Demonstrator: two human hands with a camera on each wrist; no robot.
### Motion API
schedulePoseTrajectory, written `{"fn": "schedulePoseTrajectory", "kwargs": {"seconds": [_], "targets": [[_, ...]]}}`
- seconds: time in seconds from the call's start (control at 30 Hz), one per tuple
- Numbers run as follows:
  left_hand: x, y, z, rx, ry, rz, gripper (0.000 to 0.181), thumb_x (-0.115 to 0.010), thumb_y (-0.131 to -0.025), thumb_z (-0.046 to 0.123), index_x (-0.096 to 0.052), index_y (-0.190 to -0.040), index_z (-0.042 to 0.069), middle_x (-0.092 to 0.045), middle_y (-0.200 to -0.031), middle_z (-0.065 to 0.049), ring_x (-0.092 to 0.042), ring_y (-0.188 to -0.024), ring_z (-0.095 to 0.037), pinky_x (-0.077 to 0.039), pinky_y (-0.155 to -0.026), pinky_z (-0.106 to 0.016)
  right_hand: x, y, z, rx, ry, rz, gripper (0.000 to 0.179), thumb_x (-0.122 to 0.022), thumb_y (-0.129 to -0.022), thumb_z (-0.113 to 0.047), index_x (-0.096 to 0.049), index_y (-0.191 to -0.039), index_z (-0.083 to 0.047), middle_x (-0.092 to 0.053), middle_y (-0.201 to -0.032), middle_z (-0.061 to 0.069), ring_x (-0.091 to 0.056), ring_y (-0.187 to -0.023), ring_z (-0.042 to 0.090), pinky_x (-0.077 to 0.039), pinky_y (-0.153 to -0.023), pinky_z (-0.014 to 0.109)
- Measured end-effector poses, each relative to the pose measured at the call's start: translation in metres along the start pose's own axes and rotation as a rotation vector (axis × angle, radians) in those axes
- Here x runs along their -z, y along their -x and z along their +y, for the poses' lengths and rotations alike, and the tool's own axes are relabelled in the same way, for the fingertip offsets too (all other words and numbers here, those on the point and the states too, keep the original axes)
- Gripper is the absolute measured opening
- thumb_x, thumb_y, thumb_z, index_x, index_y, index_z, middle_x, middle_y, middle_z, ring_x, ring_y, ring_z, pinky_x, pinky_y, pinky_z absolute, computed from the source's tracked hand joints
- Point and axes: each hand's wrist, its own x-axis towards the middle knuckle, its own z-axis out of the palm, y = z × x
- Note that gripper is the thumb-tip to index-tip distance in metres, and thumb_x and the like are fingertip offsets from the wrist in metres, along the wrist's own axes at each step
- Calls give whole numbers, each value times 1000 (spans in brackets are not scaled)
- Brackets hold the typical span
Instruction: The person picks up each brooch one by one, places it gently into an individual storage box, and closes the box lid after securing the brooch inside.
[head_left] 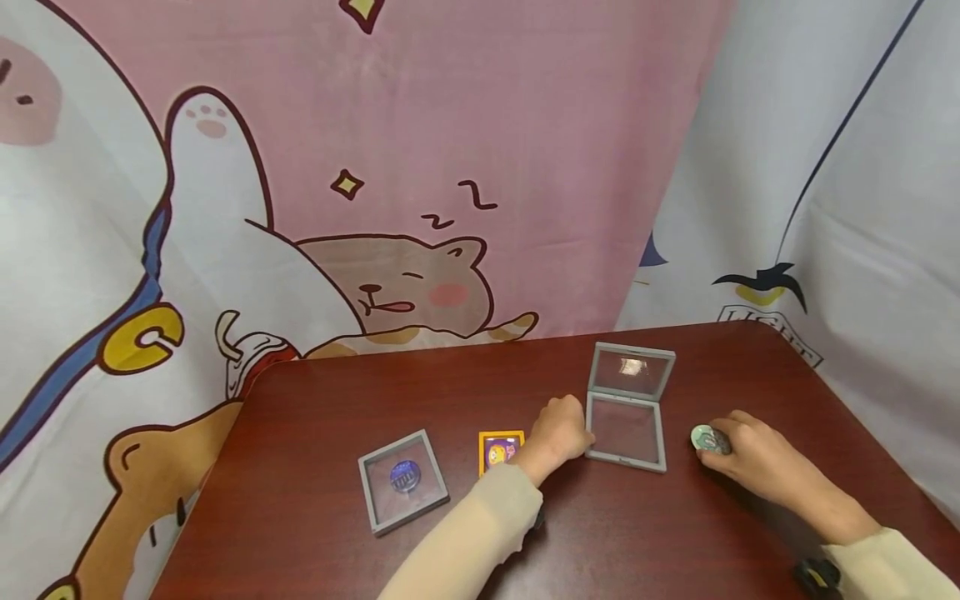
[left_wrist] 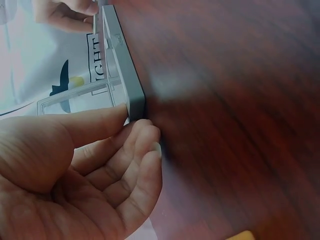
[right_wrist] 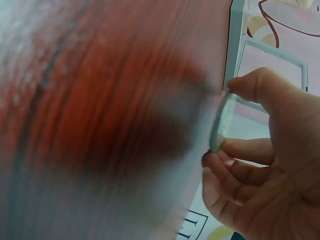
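My right hand point(head_left: 757, 458) pinches a round pale green badge-like disc point(head_left: 704, 438) between thumb and fingers, right of the open case. Edge-on, the thin disc point(right_wrist: 223, 122) shows in the right wrist view. A square grey display case point(head_left: 626, 462) lies with its clear lid point(head_left: 636, 347) raised at the back. My left hand point(head_left: 557, 435) grips that case at its left side. Up close, the left thumb meets the grey edge point(left_wrist: 131, 85) near a corner, with the other fingers curled beside it.
Left of the hands lies a second grey case point(head_left: 411, 518), shut, with a blue round coin-like piece point(head_left: 405, 476) inside. A yellow-bordered purple picture card point(head_left: 495, 451) sits between the cases, partly behind the left wrist. Printed cloth point(head_left: 525, 167) hangs behind the dark red table point(head_left: 300, 500).
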Motion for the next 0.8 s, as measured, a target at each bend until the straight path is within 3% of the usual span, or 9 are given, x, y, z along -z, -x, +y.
{"fn": "schedulePoseTrajectory", "kwargs": {"seconds": [0.4, 0.7, 0.8], "targets": [[2, 8, 1, -1, -56, -3, 33, -87, -87, 21, -63, -66, 10, -58, -65, -1, -56, -63, -18, -48, -59, -35, 4, 0, -6, 0, -18, 142, 49, -90, -76, -20, -68, -107, 10, -63, -93, 12, -61, -79, 26, -52, -67, 47], [-1, 9, -1, 10, -61, -32, 31, -87, -87, 22, -65, -69, 9, -60, -68, -1, -59, -66, -20, -50, -60, -36, 14, -1, -18, -28, -44, 195, 54, -90, -77, -21, -66, -116, 8, -64, -103, 16, -59, -88, 28, -50, -70, 47], [-2, 8, -3, 10, -72, -31, 30, -87, -86, 21, -65, -69, 9, -60, -70, -2, -61, -69, -21, -51, -62, -37, 17, -2, -22, -23, -63, 234, 54, -89, -78, -20, -66, -119, 7, -64, -108, 18, -59, -92, 30, -49, -72, 42]]}}
